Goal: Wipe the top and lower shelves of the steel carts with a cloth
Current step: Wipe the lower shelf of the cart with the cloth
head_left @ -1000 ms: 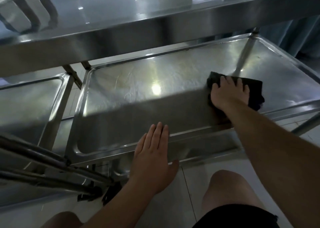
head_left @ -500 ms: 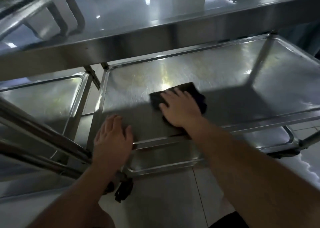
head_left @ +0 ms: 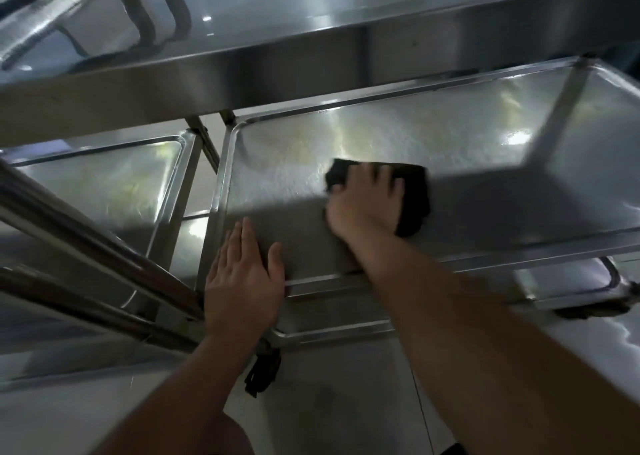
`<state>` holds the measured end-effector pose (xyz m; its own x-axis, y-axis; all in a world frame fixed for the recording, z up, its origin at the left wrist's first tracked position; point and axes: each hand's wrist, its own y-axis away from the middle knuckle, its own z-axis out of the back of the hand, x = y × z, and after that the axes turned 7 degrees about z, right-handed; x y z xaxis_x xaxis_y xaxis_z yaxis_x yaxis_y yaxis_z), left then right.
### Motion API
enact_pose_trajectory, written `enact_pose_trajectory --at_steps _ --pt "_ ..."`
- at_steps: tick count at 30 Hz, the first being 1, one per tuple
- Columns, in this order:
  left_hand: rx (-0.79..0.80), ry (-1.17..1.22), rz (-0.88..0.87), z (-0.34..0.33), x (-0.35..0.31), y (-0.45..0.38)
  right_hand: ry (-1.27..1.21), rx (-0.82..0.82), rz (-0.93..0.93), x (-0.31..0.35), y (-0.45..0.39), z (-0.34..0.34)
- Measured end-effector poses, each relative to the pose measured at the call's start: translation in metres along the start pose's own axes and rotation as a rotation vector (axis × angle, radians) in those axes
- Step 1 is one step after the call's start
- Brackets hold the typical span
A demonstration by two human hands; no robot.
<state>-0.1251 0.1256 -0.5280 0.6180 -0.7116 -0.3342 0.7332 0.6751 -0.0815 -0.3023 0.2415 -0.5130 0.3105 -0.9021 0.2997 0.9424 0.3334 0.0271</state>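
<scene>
A dark cloth (head_left: pixel 414 195) lies on the middle shelf (head_left: pixel 467 150) of a steel cart, left of the shelf's centre. My right hand (head_left: pixel 363 202) presses flat on the cloth with spread fingers. My left hand (head_left: pixel 244 278) rests flat on the shelf's front left rim, fingers straight, holding nothing. The cart's top shelf (head_left: pixel 277 70) runs across the upper part of the view. A lower shelf (head_left: pixel 346 330) shows beneath the front rim.
A second steel cart's shelf (head_left: pixel 104 184) stands to the left, with steel handle bars (head_left: pixel 86 247) crossing in front of it. A black caster wheel (head_left: pixel 263 368) sits under the near corner. The floor (head_left: pixel 329 402) is pale tile.
My right hand has swept the cloth from the shelf's right side to left of centre. My left hand shifted left along the front rim. The view moved in closer.
</scene>
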Motion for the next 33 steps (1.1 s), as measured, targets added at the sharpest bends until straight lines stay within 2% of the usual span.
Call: enact_pose_trajectory --at_steps 2,4,6,8,11,16,18,21,23,27,33 --pt "-0.030 0.037 -0.002 -0.001 0.002 0.002 -0.025 0.089 0.273 0.049 0.009 -0.014" --pt "-0.090 0.070 -0.016 -0.003 0.005 0.003 -0.026 0.182 0.527 0.070 0.017 -0.020" --pt "-0.139 0.100 -0.026 -0.005 0.006 0.004 -0.017 0.232 0.671 0.060 0.019 -0.018" --pt "-0.153 0.104 -0.039 -0.006 0.006 0.005 -0.016 0.243 0.731 0.032 0.017 -0.009" --pt "-0.143 0.077 -0.026 -0.006 0.004 0.005 -0.003 0.172 0.673 -0.029 0.010 0.008" --pt "-0.043 -0.026 -0.023 0.002 0.000 0.005 0.058 0.018 0.208 -0.147 -0.012 0.046" --pt "-0.016 -0.053 -0.013 0.005 -0.002 0.005 0.055 0.020 0.037 -0.163 -0.012 0.051" --pt "0.012 -0.065 -0.003 0.008 -0.006 0.005 0.008 0.009 -0.082 -0.131 0.002 0.042" --pt "0.025 -0.068 0.003 0.010 -0.008 0.005 -0.005 -0.016 -0.016 -0.094 0.020 0.031" --pt "0.035 -0.068 0.015 0.014 -0.011 0.006 0.006 0.060 0.278 -0.034 0.058 0.006" --pt "0.033 -0.066 0.008 0.015 -0.013 0.007 0.040 0.120 0.486 -0.060 0.070 0.010"
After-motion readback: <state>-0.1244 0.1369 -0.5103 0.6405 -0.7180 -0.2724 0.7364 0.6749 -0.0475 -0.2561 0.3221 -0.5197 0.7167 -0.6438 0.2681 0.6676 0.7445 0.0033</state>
